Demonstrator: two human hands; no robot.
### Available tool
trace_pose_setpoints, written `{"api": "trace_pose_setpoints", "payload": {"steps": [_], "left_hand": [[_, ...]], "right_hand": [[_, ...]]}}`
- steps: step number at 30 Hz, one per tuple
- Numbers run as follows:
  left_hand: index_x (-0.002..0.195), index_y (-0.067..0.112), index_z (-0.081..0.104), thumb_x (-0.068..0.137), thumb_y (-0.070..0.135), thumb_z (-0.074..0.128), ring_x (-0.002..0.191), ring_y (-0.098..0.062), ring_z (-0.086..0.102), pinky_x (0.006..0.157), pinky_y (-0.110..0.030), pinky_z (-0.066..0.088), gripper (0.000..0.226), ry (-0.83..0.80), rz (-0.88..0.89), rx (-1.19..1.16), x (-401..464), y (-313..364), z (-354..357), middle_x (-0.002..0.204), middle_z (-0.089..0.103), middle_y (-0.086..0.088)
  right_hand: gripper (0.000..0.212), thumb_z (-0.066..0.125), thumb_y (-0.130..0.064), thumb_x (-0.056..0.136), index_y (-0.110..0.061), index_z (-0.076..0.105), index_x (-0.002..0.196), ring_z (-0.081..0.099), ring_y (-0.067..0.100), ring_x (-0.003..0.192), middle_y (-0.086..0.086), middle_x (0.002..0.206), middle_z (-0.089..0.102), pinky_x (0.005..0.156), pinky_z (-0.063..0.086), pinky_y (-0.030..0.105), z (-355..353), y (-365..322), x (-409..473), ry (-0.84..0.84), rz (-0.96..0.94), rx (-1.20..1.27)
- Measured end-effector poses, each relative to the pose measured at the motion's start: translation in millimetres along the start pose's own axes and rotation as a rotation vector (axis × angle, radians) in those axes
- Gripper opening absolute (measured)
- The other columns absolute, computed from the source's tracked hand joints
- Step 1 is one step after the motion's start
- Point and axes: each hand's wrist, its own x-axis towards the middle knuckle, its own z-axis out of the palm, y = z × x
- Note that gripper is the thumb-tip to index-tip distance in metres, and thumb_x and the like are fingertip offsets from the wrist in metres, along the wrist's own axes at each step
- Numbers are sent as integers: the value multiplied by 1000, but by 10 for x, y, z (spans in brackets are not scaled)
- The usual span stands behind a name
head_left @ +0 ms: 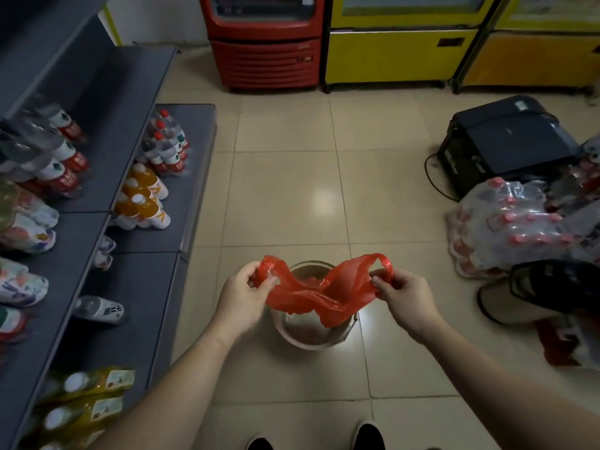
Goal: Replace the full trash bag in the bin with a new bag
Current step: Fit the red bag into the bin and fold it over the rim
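Observation:
A thin red plastic bag (319,292) hangs stretched between my two hands, directly above a small round bin (308,337) standing on the floor tiles. My left hand (243,295) pinches the bag's left handle loop. My right hand (402,295) pinches the right handle loop. The bag's middle sags down toward the bin's mouth and hides part of the rim. The bin's inside looks shiny, with no contents that I can make out.
Grey shelves (107,222) with bottled drinks run along the left. Shrink-wrapped bottle packs (506,222), a black case (506,141) and a dark basket (552,287) crowd the right. A red cooler (264,43) and yellow coolers (399,53) stand at the back. My shoes (368,436) show at the bottom.

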Motion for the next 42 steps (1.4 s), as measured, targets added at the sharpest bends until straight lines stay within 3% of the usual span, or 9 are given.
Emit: {"api": "trace_pose_setpoints", "payload": {"steps": [4,10,13,16,21,24,31,35,42], "left_hand": [[113,24,66,91,13,70,95,-6,69,79,-13,52,25,-23,-7,7,160,-474,263,104,74,4],[125,19,65,89,15,72,101,-12,68,87,-22,51,37,-47,39,127,477,-1057,555,110,73,4],[125,19,65,88,17,73,103,-13,67,86,-18,49,38,-53,88,174,626,-1249,638,112,73,2],[122,15,67,87,13,74,94,-5,70,74,-2,47,36,-38,129,175,732,-1395,662,108,74,1],[121,19,65,91,9,70,88,15,66,66,1,47,32,-59,176,150,793,-1597,673,105,73,6],[119,23,65,91,10,69,89,18,64,66,3,46,31,-54,187,156,792,-1719,673,103,72,11],[115,22,68,86,19,76,93,-3,71,75,-11,53,30,-70,127,198,781,-1806,629,99,76,6],[106,28,64,81,32,80,92,-8,70,84,-33,60,30,-65,71,227,839,-1777,612,99,74,7],[116,18,53,78,48,78,94,-19,68,77,-34,56,54,69,-32,317,936,-1752,666,106,69,-1]], "right_hand": [[13,65,-11,93,-14,77,97,74,13,86,-3,88,78,89,59,40,170,492,184,-5,-16,-21],[12,67,-15,92,-18,78,92,75,13,82,-4,82,79,85,59,44,393,1135,466,-20,-43,-86],[12,66,-14,93,-18,78,93,75,10,82,-2,84,79,85,60,40,469,1322,577,-26,-57,-65],[13,66,-14,93,-19,78,95,75,8,83,-3,86,79,85,60,36,515,1455,651,-27,-96,-47],[13,67,-15,93,-21,78,94,73,1,80,-7,83,79,75,58,18,580,1658,743,-30,-174,-88],[13,68,-14,92,-19,79,96,73,0,81,-7,84,79,77,58,19,640,1779,763,-30,-185,-106],[13,69,-17,91,-23,79,97,72,-4,79,-11,84,78,68,51,8,667,1733,730,-52,-145,-164],[6,73,-20,89,-26,75,88,69,-9,74,-11,80,76,60,49,3,667,1689,754,-33,-124,-150],[17,78,-33,82,-18,73,88,72,0,73,-5,80,78,71,59,23,772,1619,875,-7,-88,-197]]}}
